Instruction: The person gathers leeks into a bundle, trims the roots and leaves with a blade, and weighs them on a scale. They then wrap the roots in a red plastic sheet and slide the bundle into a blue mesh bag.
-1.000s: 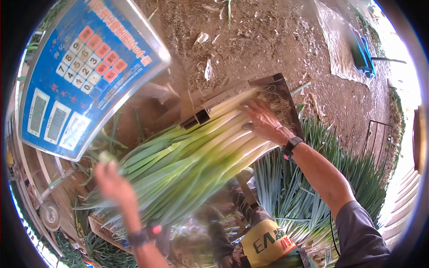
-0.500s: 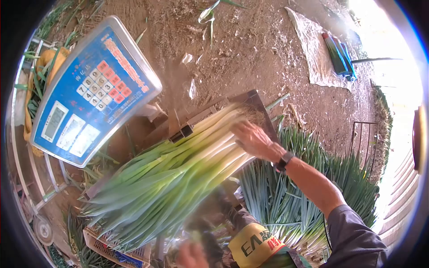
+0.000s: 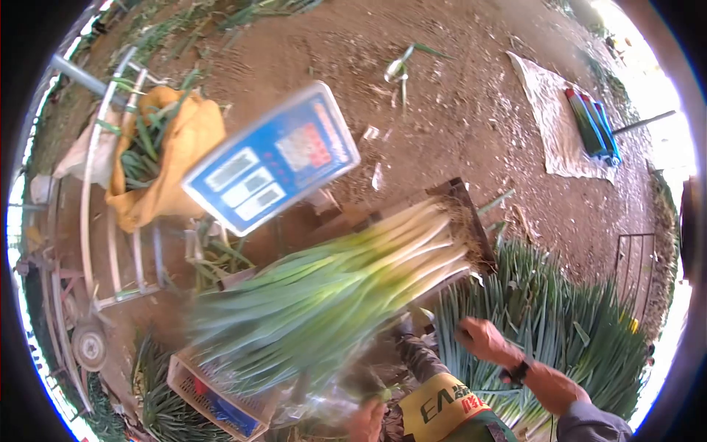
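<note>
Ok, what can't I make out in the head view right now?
All in the head view:
Left hand: partly cut off by the bottom edge; grip unclear.
Scale panel: digits and lettering blurred.
Leaf tips: blurred.
Dark rack: its base hidden beneath the leeks.

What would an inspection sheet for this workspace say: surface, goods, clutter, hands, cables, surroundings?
Surface: dark frame, mostly covered by the load.
Job's things: green onions lying side by side, white ends toward the frame's far right corner; blue-panelled scale beyond, display blurred.
Clutter: leaf scraps on the ground; crate by the leaf ends, holding something blue.
Hands: left hand blurred, by the yellow apron; right hand off the load, before the onion heap. Both grips unclear.
Cables: none clearly seen.
Surroundings: earth floor, railed cart, orange sack.
</note>
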A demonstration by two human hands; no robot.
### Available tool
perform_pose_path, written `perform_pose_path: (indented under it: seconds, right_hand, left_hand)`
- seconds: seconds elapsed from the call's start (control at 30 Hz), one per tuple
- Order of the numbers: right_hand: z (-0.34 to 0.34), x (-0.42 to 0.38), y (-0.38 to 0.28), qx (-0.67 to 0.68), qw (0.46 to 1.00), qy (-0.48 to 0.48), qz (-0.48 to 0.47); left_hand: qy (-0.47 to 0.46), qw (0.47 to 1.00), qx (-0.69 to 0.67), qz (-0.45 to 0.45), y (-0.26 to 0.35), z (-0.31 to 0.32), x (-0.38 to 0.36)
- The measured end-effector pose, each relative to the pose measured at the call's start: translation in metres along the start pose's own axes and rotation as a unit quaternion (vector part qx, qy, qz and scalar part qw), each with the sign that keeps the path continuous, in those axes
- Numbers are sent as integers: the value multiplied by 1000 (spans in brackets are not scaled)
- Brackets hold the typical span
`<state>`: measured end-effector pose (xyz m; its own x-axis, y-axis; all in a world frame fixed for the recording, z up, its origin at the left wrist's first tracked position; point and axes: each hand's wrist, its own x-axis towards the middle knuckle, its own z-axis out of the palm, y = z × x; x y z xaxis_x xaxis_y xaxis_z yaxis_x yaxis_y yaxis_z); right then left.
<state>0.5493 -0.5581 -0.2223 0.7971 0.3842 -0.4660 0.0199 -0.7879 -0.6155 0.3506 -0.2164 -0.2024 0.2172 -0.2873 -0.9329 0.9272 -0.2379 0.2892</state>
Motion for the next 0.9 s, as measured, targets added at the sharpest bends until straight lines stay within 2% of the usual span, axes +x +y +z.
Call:
perform_pose_path:
  seconds: [0.07, 0.1, 0.13, 0.2, 0.23, 0.33, 0.47, 0.53, 0.57, 0.7, 0.77, 0.87, 0.9]
  right_hand:
    - [9, -29, -38, 48, 997, -41, 37]
    - [16, -42, -58, 92, 991, -70, 69]
    - [24, -53, -76, 134, 981, -100, 101]
    - [42, -71, -102, 170, 956, -193, 140]
    - [46, -74, -120, 237, 950, -174, 108]
    - [74, -88, -116, 238, 940, -226, 88]
    - [51, -78, -157, 277, 911, -252, 170]
    - [66, -81, -150, 266, 914, -269, 144]
    - [80, -83, -140, 233, 929, -274, 88]
    - [138, -95, -96, 85, 948, -269, -146]
    - [144, -98, -83, 65, 953, -243, -167]
    - [101, -65, -78, 72, 980, -151, -106]
    - [77, -48, -71, 65, 989, -104, -83]
  left_hand:
    - [-6, 998, 65, 5, 27, 0, -12]
    - [18, 998, 12, 54, 35, 6, -21]
    - [-2, 984, -45, 172, -23, 13, 13]
    - [-96, 898, -172, 392, -135, 26, 80]
    - [-113, 921, -167, 333, -127, 30, 65]
    - [-174, 904, -295, 257, -76, 33, 18]
    - [-209, 861, -449, 112, -64, 26, -7]
    - [-104, 965, -224, 91, -39, 38, -18]
    - [-49, 990, -104, 77, -27, 42, -22]
    - [-52, 981, 185, 41, 12, 37, -35]
    - [-59, 942, 330, 20, 21, 33, -38]
    - [208, 927, 253, 180, -31, 39, -14]
    - [210, 940, 237, 131, -8, 32, -14]
